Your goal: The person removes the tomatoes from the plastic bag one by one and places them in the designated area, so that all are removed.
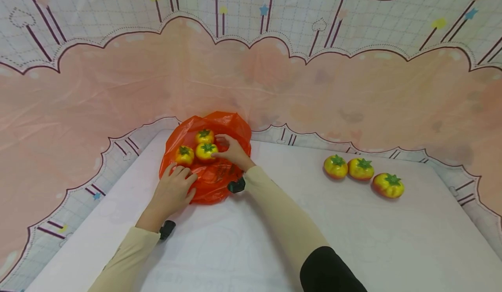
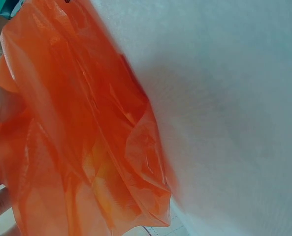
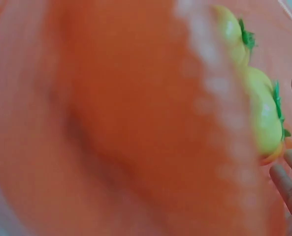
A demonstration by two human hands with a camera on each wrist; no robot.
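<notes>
An orange plastic bag [image 1: 213, 194] lies spread at the table's far left, its mouth facing up. Three yellow-and-red tomatoes with green leafy tops sit inside: a left one [image 1: 184, 156], a back one [image 1: 205, 136] and a middle one [image 1: 206, 151]. My left hand [image 1: 174, 189] grips the bag's near left edge, fingers over the rim and thumb along the outside; the film [image 2: 77, 123] fills much of the left wrist view. Reaching over the bag's right side, my right hand [image 1: 234, 152] has spread fingers, its thumb at the middle tomato. Blurred film hides part of the right wrist view.
Three more tomatoes stand apart on the white table [image 1: 274, 222], at the back right: a left one [image 1: 335, 167], a middle one [image 1: 361, 169] and a right one [image 1: 388, 185]. A patterned pink curtain [image 1: 306, 100] hangs behind the table's far edge.
</notes>
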